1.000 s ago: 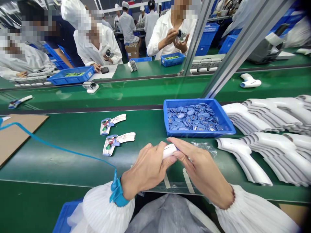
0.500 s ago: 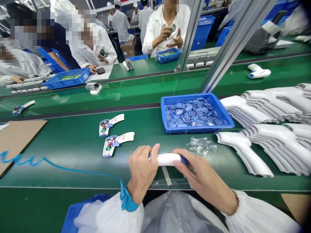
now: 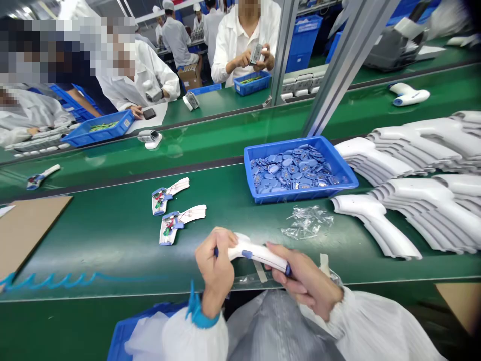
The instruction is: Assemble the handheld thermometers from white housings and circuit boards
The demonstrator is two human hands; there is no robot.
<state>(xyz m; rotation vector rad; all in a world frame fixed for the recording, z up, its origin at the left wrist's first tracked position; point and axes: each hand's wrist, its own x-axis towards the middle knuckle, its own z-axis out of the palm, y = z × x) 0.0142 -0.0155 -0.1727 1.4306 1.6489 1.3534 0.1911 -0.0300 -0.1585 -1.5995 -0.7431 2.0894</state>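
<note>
A white thermometer gun with a blue button lies across both my hands, just above the bench's front edge. My left hand is closed round its head end and wears a blue wrist strap with a coiled cord. The fingers of my right hand grip the handle near its blue end. Two open thermometer halves with wires and circuit parts showing lie to the left, beyond my left hand. Small clear plastic pieces are heaped beyond my right hand.
A blue bin of blue oval parts stands behind the clear pieces. Stacked white shells fill the right side. Cardboard lies at left. A green conveyor runs behind, under a metal post. Co-workers in white sit opposite.
The thermometer gun has been turned in my hands, so its blue button and the seam along its handle now show. My right hand has shifted lower along the handle.
</note>
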